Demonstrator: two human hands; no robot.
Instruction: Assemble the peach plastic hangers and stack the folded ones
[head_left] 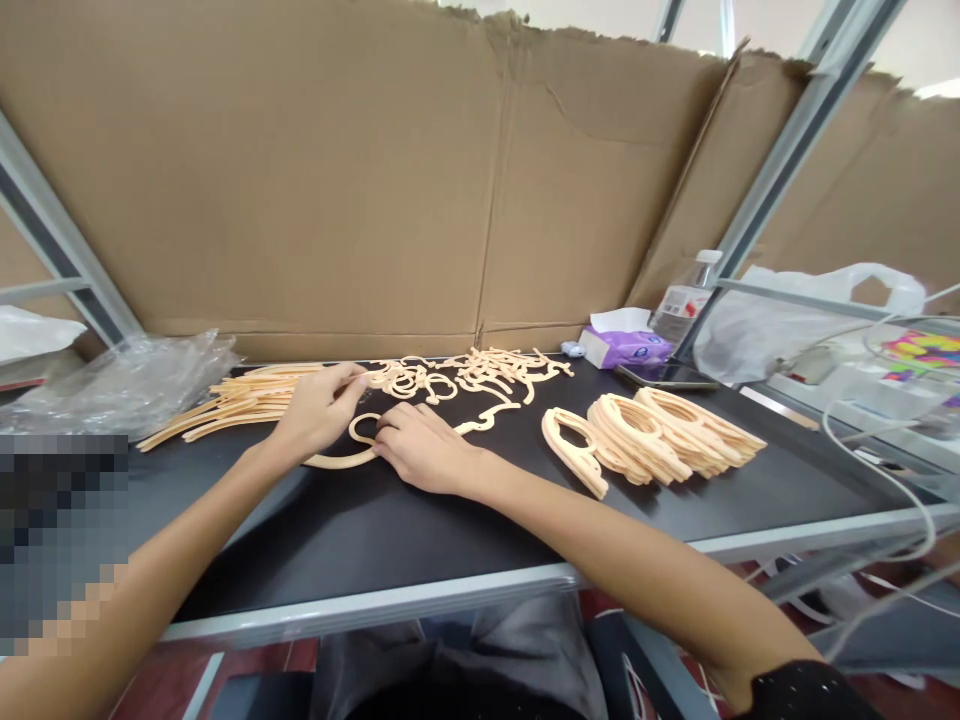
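My right hand (427, 447) has its fingers closed on a pale tan strip (341, 461) bent into a loop, which lies on the black tabletop. The fingers of my left hand (326, 405) are pinched together just behind that loop, beside a heap of small curled pieces (405, 378). Whatever sits between the left fingertips is too small to make out. Under and beyond my left wrist lies a bundle of long straight strips (240, 400). A wavy pale piece (487, 418) rests just right of my right hand's knuckles.
Stacked looped shapes (637, 440) lie to the right, with short curved pieces (502, 372) at the back. Behind them are a purple tissue pack (630, 346), a phone (666, 376) and a bottle (682, 305). Clear plastic (142, 385) lies left; cardboard (300, 180) walls the back.
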